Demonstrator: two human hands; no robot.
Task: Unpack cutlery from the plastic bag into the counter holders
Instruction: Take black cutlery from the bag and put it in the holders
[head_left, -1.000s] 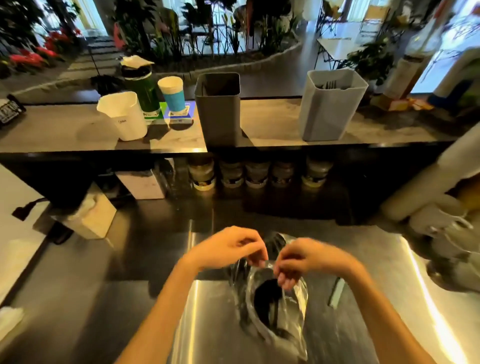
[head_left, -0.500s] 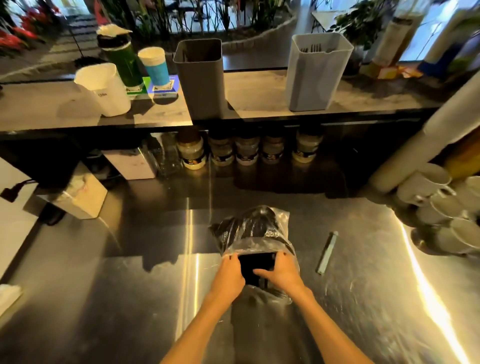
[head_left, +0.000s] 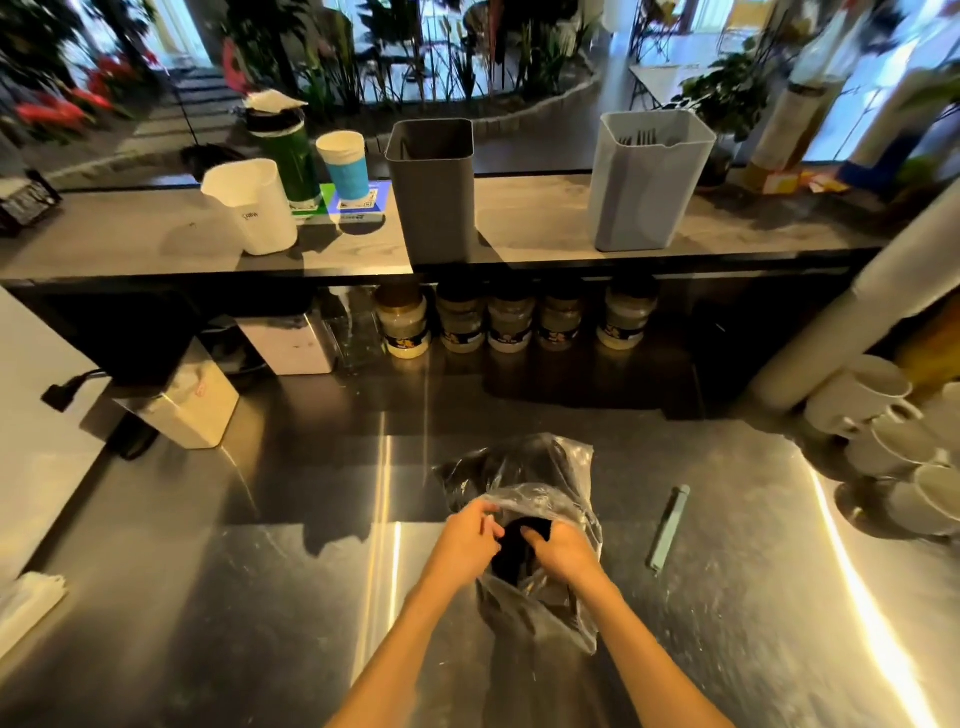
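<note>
Fingers (head_left: 488, 522) of the left hand (head_left: 465, 540) pinch the near rim of the plastic bag (head_left: 524, 488), holding its mouth apart; the right hand (head_left: 563, 553) curls into that opening, fingertips hidden among the dark cutlery (head_left: 519, 545); the bag lies on the steel bench (head_left: 260, 597), a slim green tool (head_left: 667, 527) just beside it; on the shelf behind stand a dark grey holder (head_left: 434, 189) and a light grey holder (head_left: 647, 182).
</note>
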